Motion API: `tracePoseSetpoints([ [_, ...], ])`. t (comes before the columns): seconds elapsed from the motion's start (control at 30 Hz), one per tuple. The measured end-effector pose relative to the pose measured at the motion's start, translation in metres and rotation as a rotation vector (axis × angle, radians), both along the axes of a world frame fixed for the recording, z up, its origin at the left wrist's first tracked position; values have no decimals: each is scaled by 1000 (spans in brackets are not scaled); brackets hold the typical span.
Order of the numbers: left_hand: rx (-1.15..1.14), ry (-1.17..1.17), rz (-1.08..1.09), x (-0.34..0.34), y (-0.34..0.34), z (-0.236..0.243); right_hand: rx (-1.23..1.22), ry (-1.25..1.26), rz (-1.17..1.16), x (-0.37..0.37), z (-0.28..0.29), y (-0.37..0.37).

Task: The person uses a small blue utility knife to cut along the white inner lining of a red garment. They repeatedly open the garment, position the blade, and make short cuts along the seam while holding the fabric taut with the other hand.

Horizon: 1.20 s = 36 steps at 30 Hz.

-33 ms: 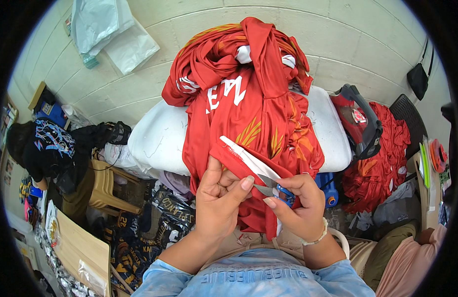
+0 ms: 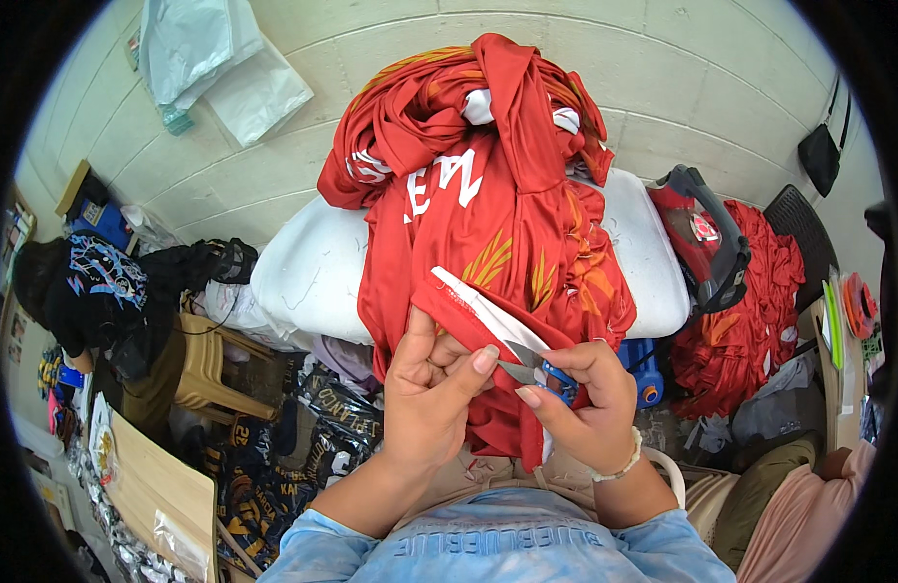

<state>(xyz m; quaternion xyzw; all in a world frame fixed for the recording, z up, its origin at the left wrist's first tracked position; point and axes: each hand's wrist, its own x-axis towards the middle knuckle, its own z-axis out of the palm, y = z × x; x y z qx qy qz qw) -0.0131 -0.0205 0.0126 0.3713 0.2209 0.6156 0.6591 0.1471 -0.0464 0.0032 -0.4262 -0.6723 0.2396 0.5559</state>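
My left hand (image 2: 434, 389) pinches the folded edge of a red fabric garment (image 2: 458, 233) with white lettering and orange-gold patterns. A white strip (image 2: 468, 296) lines that edge. My right hand (image 2: 590, 403) is closed on blue-handled scissors (image 2: 556, 379); their blades are parted at the edge, beside my left thumb. The garment lies in a heap of similar red fabric over a white padded board (image 2: 298, 277), partly hiding it.
A person (image 2: 89, 287) in a black shirt bends at the left near a beige plastic chair (image 2: 206, 364). A red-grey iron (image 2: 701, 243) and more red fabric (image 2: 735, 350) are at the right. Dark printed garments (image 2: 303, 466) lie below. Pink fabric (image 2: 803, 525) shows lower right.
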Motion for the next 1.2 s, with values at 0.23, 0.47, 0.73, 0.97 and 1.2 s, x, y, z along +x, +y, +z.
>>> tracePoseSetpoints([
  [0.23, 3, -8, -16, 0, 0, 0, 47, -31, -12, -1, -2, 1],
  [0.47, 45, -8, -17, 0, 3, -4, -18, 43, 51, 2, -9, 5],
  [0.73, 11, -16, -44, -1, 4, -5, 70, 49, -6, -2, -17, 12],
  [0.97, 120, 28, -28, 1, 6, -8, -183, 271, 185, -4, -20, 8],
  [1.2, -2, -69, 27, -4, 8, -2, -144, -52, 202, 18, -14, 10],
])
